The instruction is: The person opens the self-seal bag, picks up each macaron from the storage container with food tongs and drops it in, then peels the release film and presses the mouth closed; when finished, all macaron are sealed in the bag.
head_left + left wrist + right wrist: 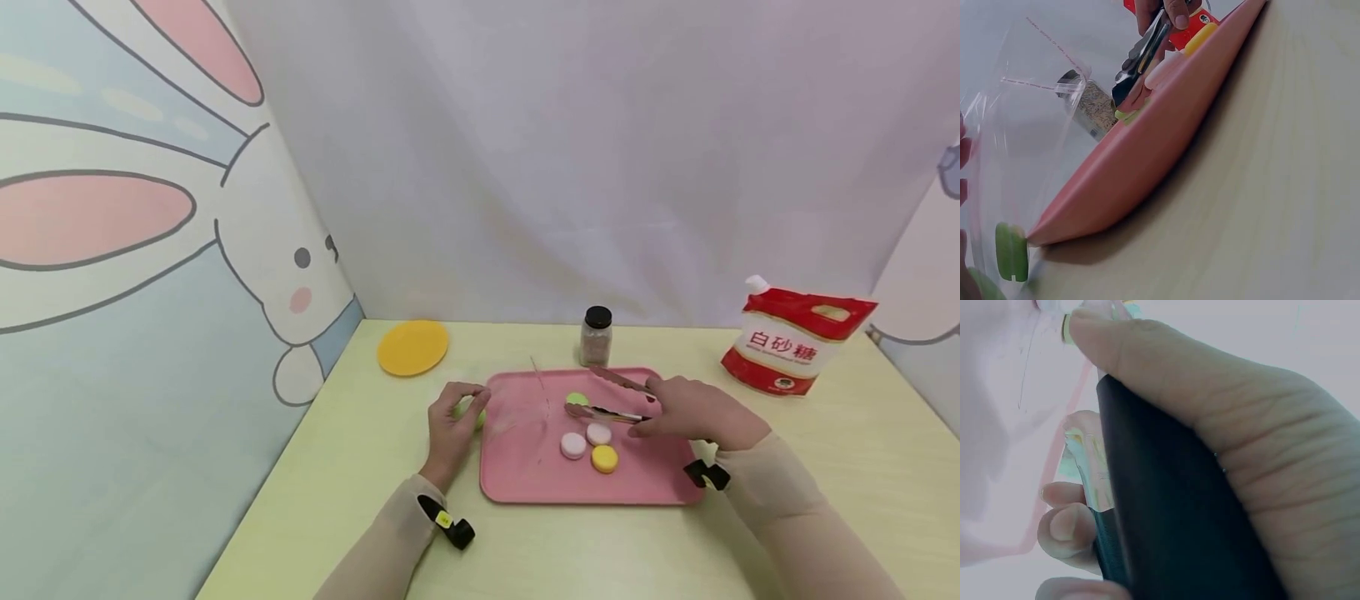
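Observation:
My left hand [453, 421] pinches the edge of a clear plastic bag [1029, 137] at the left side of the pink tray [517, 492]. Green macarons [1011, 251] show low in the bag. Over the tray, my right hand [697, 410] grips a pair of metal tongs [618, 414] by black handles [1154, 481]; their arms are spread apart. One tong tip is beside a green macaron [577, 399] on the tray. Nearer me lie two pale pink macarons [573, 446] and a yellow macaron [604, 458].
Behind the tray stands a jar [596, 340] with a black lid. A yellow plate [412, 347] lies at the back left. At the back right is a red and white sugar bag [787, 342]. A pale curtain [585, 167] hangs behind the table.

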The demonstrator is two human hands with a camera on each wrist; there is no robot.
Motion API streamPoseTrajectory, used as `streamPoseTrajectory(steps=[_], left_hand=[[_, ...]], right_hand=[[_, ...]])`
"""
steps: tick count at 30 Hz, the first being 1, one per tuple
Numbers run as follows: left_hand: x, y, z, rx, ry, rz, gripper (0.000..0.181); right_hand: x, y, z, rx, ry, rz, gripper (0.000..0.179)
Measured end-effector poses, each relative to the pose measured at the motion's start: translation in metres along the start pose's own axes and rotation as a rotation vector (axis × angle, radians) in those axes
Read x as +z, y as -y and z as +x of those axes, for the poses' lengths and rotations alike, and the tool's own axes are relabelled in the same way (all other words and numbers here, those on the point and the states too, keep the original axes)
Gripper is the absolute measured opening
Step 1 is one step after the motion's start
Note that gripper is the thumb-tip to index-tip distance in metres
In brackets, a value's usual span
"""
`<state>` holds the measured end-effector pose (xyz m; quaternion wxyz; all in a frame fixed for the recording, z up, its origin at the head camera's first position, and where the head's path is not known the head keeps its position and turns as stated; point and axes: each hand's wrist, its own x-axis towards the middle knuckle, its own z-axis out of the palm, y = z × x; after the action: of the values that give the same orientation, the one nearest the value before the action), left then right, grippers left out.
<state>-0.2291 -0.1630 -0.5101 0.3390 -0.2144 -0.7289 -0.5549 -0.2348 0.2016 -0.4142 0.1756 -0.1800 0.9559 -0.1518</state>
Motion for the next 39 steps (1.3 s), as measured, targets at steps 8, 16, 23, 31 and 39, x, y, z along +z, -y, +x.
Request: streamPoseTrajectory(steps=[8,16,23,31,39], left_hand=[[-0.001,0.008,-0.002,-0.02,0.009,-0.007,0.009],[-0.003,0.004,-0.001,-0.016,0.02,-0.008,0.008],[-0.002,0.005,0.002,0.0,0.008,0.01,0.012],[-0.003,-0.015,0.007,-0.013,0.019,-0.018,0.008],[-0.006,-0.03,0.009,0.001,0.02,-0.011,0.008]], right_hand=[[0.006,-0.005,0.003,0.027,0.025,0.016,0.072],[0.007,-0.007,0.004,0.024,0.047,0.031,0.074],[0.005,-0.008,0.006,-0.012,0.028,0.055,0.059],[0.005,-0.008,0.007,-0.012,0.039,0.065,0.06],[0.007,-0.005,0.008,0.0,0.051,0.051,0.055]])
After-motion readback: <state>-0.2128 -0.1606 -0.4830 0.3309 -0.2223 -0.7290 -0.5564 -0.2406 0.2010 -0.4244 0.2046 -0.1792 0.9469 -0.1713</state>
